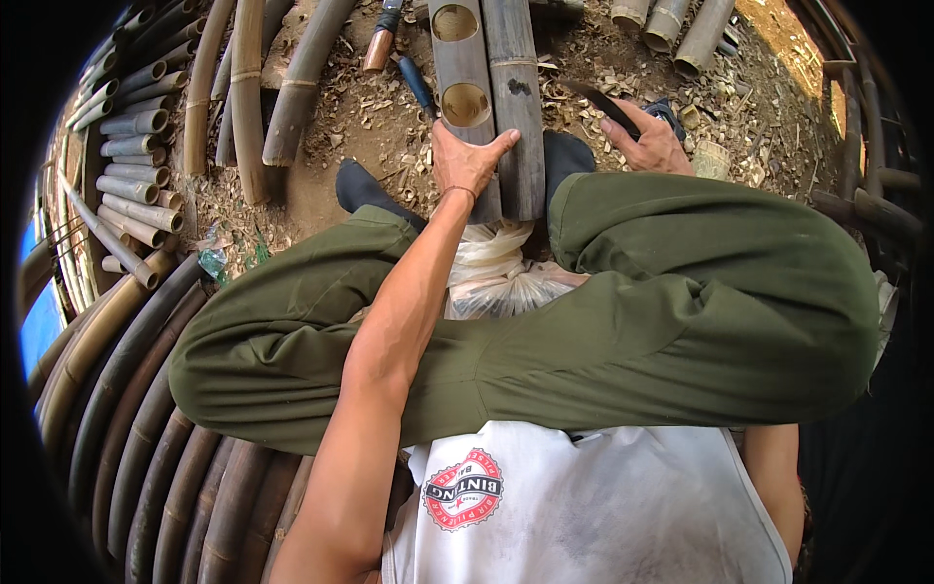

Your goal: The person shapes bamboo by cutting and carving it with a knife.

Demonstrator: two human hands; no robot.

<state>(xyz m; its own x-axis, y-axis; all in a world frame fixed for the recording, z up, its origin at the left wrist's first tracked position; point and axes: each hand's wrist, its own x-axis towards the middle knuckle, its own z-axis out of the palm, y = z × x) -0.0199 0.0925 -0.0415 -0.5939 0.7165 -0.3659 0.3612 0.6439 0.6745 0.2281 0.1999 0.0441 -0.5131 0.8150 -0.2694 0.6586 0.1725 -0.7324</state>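
Two grey bamboo poles lie side by side, pointing away from me between my feet. The left bamboo pole has two round holes cut in its upper face; the right bamboo pole is whole, with a dark mark. Gripping the holed pole just below its nearer hole is my left hand, its thumb stretched across to the other pole. My right hand is closed around a knife, out to the right above the ground. The dark curved knife blade points up and left, apart from the bamboo; its handle is mostly hidden.
A blue-handled tool and a wooden-handled tool lie left of the poles. Cut bamboo pieces are stacked at left, with long bamboo poles below. Shavings litter the dirt. A plastic bag sits beneath my legs.
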